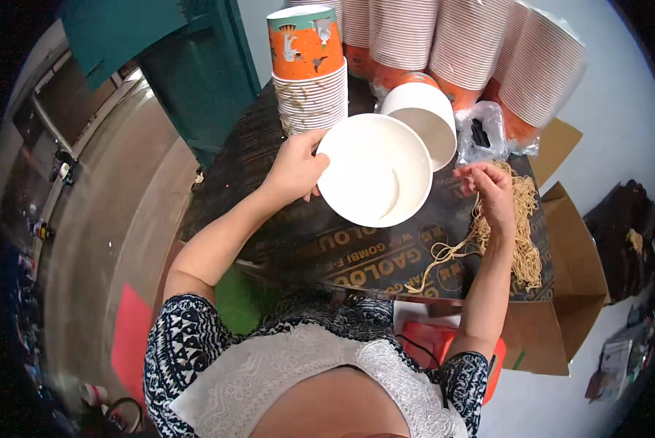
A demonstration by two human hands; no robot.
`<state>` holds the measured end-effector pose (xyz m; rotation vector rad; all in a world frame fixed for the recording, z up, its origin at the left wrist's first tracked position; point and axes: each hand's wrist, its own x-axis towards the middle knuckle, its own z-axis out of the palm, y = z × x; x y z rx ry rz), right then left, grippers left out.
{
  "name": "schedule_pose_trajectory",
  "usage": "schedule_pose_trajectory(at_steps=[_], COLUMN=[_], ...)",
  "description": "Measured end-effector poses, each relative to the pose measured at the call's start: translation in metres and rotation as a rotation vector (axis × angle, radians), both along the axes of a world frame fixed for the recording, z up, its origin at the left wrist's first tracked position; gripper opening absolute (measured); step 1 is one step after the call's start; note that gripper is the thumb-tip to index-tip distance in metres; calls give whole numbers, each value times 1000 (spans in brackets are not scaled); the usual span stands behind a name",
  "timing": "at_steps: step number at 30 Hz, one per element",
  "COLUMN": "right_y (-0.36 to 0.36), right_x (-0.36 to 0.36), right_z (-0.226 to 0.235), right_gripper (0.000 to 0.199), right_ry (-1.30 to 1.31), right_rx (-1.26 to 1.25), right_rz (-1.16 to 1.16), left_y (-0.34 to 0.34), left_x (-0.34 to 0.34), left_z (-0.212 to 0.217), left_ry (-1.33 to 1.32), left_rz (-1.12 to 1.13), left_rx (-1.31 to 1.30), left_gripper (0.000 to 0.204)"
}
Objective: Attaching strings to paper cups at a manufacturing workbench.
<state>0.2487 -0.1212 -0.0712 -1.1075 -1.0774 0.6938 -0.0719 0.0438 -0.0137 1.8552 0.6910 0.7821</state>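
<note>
Over the dark printed tabletop (342, 255), your left hand (296, 169) is clamped on the rim of a wide white paper bowl (375, 170), tilted so its empty inside faces you; your right hand (492, 191) pinches strands from a pile of thin yellow noodles (524, 226) lying just right of the bowl; a second white bowl (424, 120) lies tipped behind the first; stacks of orange-and-white paper cups (309, 69) stand beyond; the hands are apart
</note>
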Motion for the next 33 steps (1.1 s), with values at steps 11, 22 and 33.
schedule_pose_trajectory(at_steps=[11,22,33], right_y=[-13,-18,-8], right_x=[-62,-142,-111], right_z=[41,33,26], right_gripper=[21,10,17], right_ry=[-326,-1131,-542], right_rx=[-72,62,31], right_rz=[-62,-91,79], left_y=[11,-14,-1], left_x=[-15,-21,-14], left_z=[-3,-15,2], left_ry=[10,84,-136], left_rz=[-103,-129,-404], left_rx=[-171,44,305], left_gripper=[33,48,11])
